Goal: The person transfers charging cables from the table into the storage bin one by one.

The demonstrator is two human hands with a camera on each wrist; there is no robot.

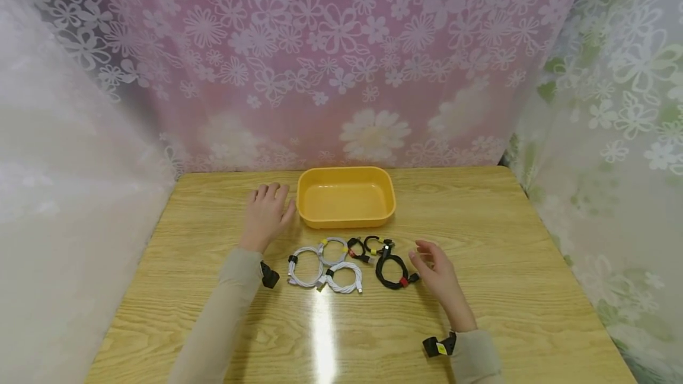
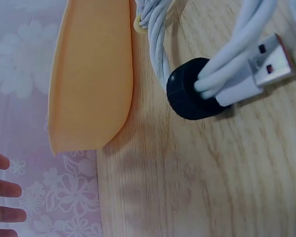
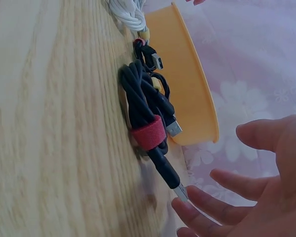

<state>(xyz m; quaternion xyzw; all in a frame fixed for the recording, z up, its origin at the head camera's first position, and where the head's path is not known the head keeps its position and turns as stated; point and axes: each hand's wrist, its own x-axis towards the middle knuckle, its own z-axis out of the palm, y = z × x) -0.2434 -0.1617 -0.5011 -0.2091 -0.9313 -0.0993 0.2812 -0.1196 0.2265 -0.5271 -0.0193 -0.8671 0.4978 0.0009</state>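
My left hand (image 1: 265, 215) is held beside the left end of a yellow plastic bin (image 1: 345, 221), fingers loosely extended and holding nothing. To the right of the coiled cables hovers my right hand (image 1: 436, 271), relaxed and without anything in its grasp. Nearest to it is a black coiled cable (image 1: 392, 271) with a red strap; its metal plug shows close to the fingertips in the right wrist view. Two white coiled cables (image 1: 345, 278) with black straps lie at the left, and a grey coiled cable (image 1: 334, 252) with yellow straps lies behind them. Smaller black cables (image 1: 356, 248) sit in the middle.
The bin stands at the back of a wooden table (image 1: 213, 313), just behind the cables. A pink flowered curtain (image 1: 341, 76) hangs behind the table, with pale sheets at both sides. Black wrist cameras (image 1: 439, 345) are worn at both cuffs.
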